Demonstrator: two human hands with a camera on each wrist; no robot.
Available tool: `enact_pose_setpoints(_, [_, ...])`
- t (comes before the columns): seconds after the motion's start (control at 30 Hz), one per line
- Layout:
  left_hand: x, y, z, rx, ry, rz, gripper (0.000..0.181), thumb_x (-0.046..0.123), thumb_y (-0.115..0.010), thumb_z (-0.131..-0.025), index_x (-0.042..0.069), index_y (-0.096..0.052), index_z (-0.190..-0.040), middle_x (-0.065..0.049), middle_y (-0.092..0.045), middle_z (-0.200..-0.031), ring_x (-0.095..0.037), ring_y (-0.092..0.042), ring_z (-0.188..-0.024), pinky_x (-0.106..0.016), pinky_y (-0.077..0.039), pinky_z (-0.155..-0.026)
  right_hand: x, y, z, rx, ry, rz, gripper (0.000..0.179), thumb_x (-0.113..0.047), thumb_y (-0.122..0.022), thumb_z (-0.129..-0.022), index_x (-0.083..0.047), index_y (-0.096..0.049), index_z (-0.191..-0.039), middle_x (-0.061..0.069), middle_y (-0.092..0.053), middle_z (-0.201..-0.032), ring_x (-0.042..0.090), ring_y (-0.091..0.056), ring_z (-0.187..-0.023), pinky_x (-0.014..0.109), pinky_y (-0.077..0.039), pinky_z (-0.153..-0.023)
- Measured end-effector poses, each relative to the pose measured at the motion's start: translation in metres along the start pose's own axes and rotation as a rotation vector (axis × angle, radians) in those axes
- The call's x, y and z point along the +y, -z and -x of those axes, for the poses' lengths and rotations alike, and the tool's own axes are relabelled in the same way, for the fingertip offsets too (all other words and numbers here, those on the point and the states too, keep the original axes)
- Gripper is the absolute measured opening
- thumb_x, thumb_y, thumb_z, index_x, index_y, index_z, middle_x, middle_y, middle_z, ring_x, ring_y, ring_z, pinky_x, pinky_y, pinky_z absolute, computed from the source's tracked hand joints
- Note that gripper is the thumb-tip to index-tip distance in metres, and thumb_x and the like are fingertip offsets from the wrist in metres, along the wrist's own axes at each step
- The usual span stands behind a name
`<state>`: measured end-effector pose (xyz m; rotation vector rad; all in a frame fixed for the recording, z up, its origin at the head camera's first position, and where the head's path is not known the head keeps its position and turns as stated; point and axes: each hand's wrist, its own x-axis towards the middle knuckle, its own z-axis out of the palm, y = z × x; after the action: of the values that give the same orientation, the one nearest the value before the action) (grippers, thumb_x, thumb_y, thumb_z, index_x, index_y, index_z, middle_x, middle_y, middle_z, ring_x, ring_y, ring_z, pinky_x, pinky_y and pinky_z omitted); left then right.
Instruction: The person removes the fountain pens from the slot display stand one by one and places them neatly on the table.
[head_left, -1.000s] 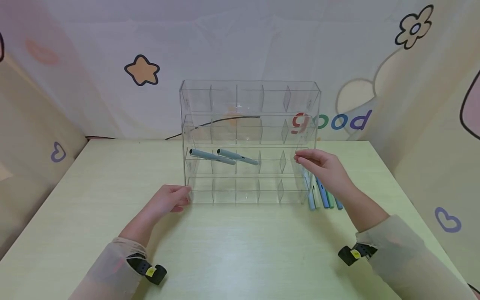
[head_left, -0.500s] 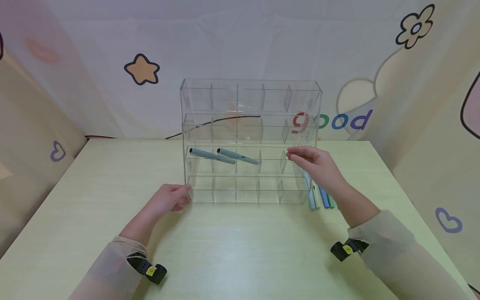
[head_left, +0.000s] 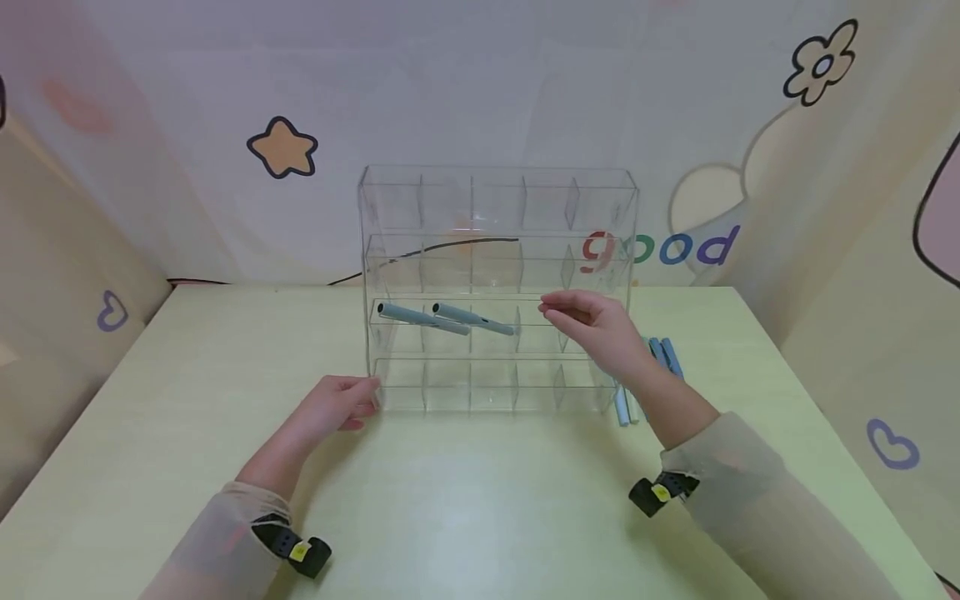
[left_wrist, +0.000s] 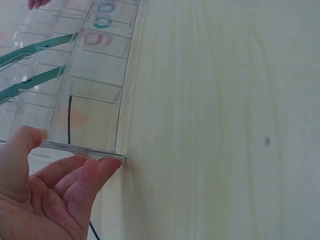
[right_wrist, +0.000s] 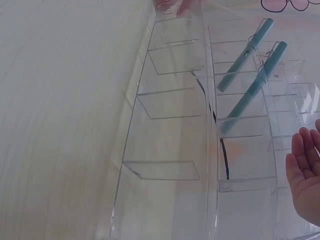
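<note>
A clear acrylic rack (head_left: 495, 200) divided into small compartments stands upright on the table. Two blue-green pens (head_left: 422, 318) with clips lie slanted in its third row from the top, toward the left. My left hand (head_left: 339, 404) grips the rack's lower left side edge; in the left wrist view the thumb (left_wrist: 31, 137) is on one face and the fingers (left_wrist: 75, 175) are on the other. In front of the same row, right of the pens, my right hand (head_left: 596, 329) hovers with loosely bent fingers and nothing visible between them.
Several blue and pale green pens (head_left: 663, 354) lie on the table (head_left: 480, 500) at the rack's right side, partly hidden by my right forearm. A printed cloth (head_left: 450, 83) hangs close behind the rack. Dark cameras (head_left: 292, 546) are strapped to both wrists.
My right hand has moved left across the front of the rack, from its right edge toward the two pens. The left hand keeps its grip, and the rack and pens stay put.
</note>
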<state>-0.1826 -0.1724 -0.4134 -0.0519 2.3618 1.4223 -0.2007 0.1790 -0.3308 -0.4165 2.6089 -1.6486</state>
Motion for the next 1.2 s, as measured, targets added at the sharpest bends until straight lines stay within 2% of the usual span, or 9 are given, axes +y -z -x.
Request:
enact_pose_setpoints(0.3, [-0.001,-0.001,0.001,0.0,-0.033,0.023,0.052,0.035,-0.046,-0.097,-0.008,-0.052,-0.126,-0.024,-0.057,-0.121,-0.031,-0.059,-0.108,-0.035,-0.052,-0.081,-0.006,-0.021,-0.014,-0.036,0.058,-0.005,0.032,-0.012,-0.06,-0.091,-0.001,-0.059,-0.121,0.013,-0.062,-0.116,0.027,-0.059,-0.106,0.027,-0.049,-0.086])
enact_pose_setpoints(0.57, [-0.002,-0.001,0.001,-0.008,-0.04,0.03,0.053,0.034,-0.047,-0.097,-0.01,-0.05,-0.127,-0.026,-0.056,-0.122,-0.033,-0.058,-0.109,-0.034,-0.053,-0.079,-0.01,-0.036,-0.025,-0.082,0.089,0.004,0.03,-0.01,-0.061,-0.09,-0.001,-0.061,-0.119,0.01,-0.064,-0.112,0.021,-0.061,-0.098,0.029,-0.05,-0.085])
enact_pose_setpoints(0.73, [-0.001,0.0,0.0,-0.016,-0.047,0.016,0.053,0.034,-0.046,-0.097,-0.009,-0.05,-0.128,-0.027,-0.056,-0.121,-0.033,-0.058,-0.108,-0.035,-0.053,-0.08,-0.014,-0.049,-0.033,-0.088,0.12,0.06,0.03,-0.011,-0.063,-0.089,-0.003,-0.062,-0.118,0.009,-0.064,-0.112,0.02,-0.06,-0.099,0.03,-0.05,-0.086])
enact_pose_setpoints(0.9, [0.0,-0.003,-0.002,-0.026,-0.037,0.005,0.055,0.036,-0.045,-0.097,-0.008,-0.048,-0.129,-0.027,-0.054,-0.123,-0.034,-0.057,-0.11,-0.034,-0.052,-0.081,-0.018,-0.058,-0.04,-0.111,0.156,0.161,0.035,-0.016,-0.065,-0.089,-0.006,-0.061,-0.122,0.007,-0.063,-0.116,0.018,-0.058,-0.106,0.031,-0.045,-0.094])
enact_pose_setpoints(1.0, [0.0,-0.004,-0.004,-0.035,-0.045,0.005,0.056,0.037,-0.045,-0.097,-0.009,-0.047,-0.13,-0.028,-0.054,-0.124,-0.034,-0.057,-0.111,-0.034,-0.052,-0.081,-0.019,-0.059,-0.045,-0.119,0.146,0.173,0.039,-0.017,-0.065,-0.088,-0.007,-0.059,-0.125,0.008,-0.062,-0.118,0.018,-0.057,-0.108,0.031,-0.044,-0.095])
enact_pose_setpoints(1.2, [0.001,-0.002,0.0,-0.027,-0.06,-0.013,0.055,0.036,-0.044,-0.098,-0.011,-0.049,-0.128,-0.028,-0.055,-0.122,-0.034,-0.057,-0.11,-0.034,-0.053,-0.08,-0.02,-0.062,-0.048,-0.136,0.108,0.131,0.041,-0.016,-0.066,-0.088,-0.006,-0.057,-0.126,0.006,-0.062,-0.117,0.016,-0.057,-0.108,0.028,-0.043,-0.095])
